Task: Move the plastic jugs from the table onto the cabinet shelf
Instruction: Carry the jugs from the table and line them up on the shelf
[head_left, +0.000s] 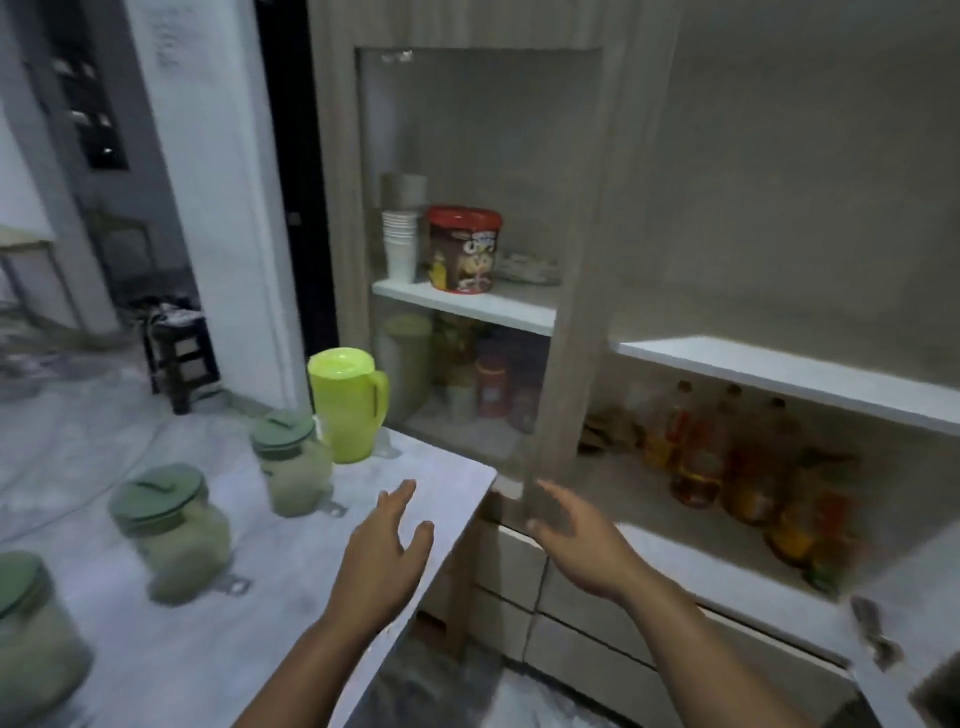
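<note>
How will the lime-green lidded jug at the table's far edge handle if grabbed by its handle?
The lime-green jug is probably light: its translucent wall shows no liquid line. Tall and narrow, it could tip if shoved near the top. The side handle looks rigid enough for one hand; the lid may only rest loosely.

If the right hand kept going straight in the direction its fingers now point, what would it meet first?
Most likely the glass cabinet door: the right hand is open, its fingertips already at the door's lower wooden frame edge. Blur hides whether they touch it.

Two empty open hands, left (387, 540) and right (576, 540), between marble table (441, 483) with lime jug (347, 402) and cabinet shelf (779, 371).
</note>
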